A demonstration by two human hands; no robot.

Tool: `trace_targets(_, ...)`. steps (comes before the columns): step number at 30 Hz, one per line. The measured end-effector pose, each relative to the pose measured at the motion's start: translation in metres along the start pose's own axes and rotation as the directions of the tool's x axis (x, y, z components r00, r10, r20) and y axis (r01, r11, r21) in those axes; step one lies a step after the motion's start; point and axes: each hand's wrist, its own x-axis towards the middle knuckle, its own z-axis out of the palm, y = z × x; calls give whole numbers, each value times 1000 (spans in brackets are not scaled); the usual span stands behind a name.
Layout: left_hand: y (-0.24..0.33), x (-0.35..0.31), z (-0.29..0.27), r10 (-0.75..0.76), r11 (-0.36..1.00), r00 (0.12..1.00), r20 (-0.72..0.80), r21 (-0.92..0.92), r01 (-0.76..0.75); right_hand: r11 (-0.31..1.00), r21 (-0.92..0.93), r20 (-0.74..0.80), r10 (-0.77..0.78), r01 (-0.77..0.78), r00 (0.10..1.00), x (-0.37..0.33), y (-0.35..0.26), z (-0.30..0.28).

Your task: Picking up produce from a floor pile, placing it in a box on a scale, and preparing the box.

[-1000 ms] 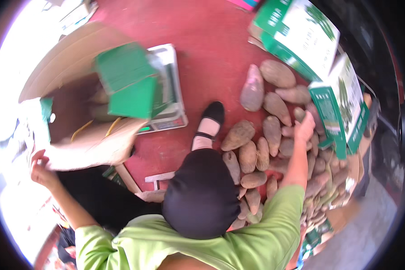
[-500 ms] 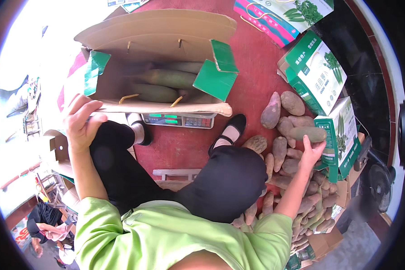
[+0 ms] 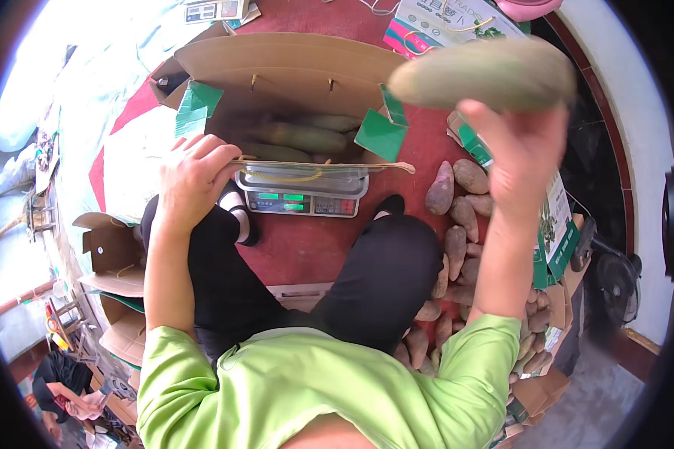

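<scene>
My left hand has its fingers closed over the near edge of an open cardboard carton. Inside that carton lie several long green radishes, partly in shadow. A digital scale with a metal pan and lit green displays sits under the carton. High on the right, my right hand grips another large green radish, held up nearly level and smeared by motion. The palm side and some fingers of that hand are hidden.
A heap of brownish-purple root vegetables covers the red floor by my right knee. Printed green-and-white cartons and a black fan stand at right. Opened cartons lie at left. Another person is at lower left.
My right hand has lifted the green radish up and away from the heap. My left hand has tilted the carton's near flap, baring more of the scale beneath.
</scene>
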Motion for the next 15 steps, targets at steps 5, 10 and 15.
trace_targets(5, 0, -3, -5, 2, 1000, 1000, -8, -12, -2, 891, -429, 366, 25, 145, 930, 9, 38, 77)
trace_targets(10, 4, 5, -1, 21, 999, 999, -25, -32, -21, 652, -678, 584, 195, 341, 788, 10, 84, 130)
trace_targets(15, 3, 0, 1, -31, 997, 999, -22, -70, 29, 644, -704, 470, 107, 299, 876, 15, 87, 153)
